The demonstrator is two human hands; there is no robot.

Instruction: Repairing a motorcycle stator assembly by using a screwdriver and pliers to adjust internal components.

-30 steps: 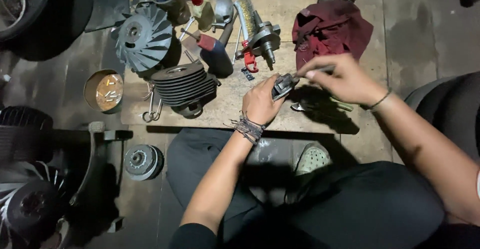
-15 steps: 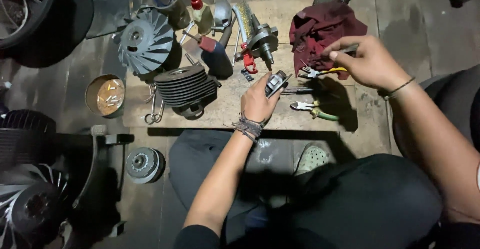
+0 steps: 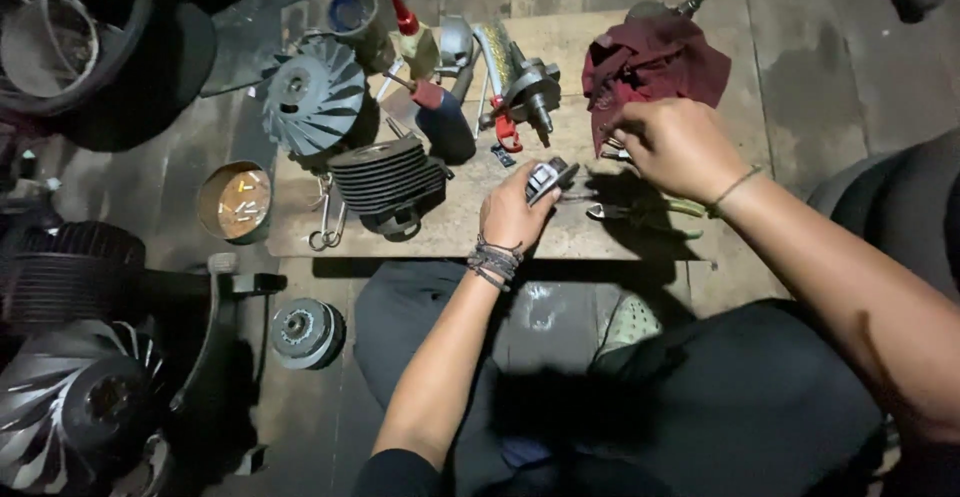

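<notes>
Fingers of the left hand [image 3: 512,212] curl around a small dark metal part with a pale, shiny face [image 3: 550,179], pinching it between thumb and fingertips near the middle of the frame, just above the wooden board [image 3: 440,232]. Fingers of the right hand [image 3: 672,147] are bent downward and closed over slim metal tools at the lower edge of the crumpled dark-red rag [image 3: 655,62], right of centre; what exactly they grip is hidden under the knuckles, though something thin and metallic pokes out on their left side. Green-handled pliers [image 3: 640,212] lie on the board just below that hand, in its shadow.

Judging by its look, the small part is rigid, compact and fairly light for one hand, probably oily and so a little slippery; its flat sides, where the thumb already presses, seem the surest place to hold. It should not be fragile, but it could skid off the board if released carelessly.

Left of centre stands a black finned engine cylinder [image 3: 385,179], with a dark grey cooling fan wheel [image 3: 310,97] in the upper left and a round open tin [image 3: 235,202] beside the board.
</notes>
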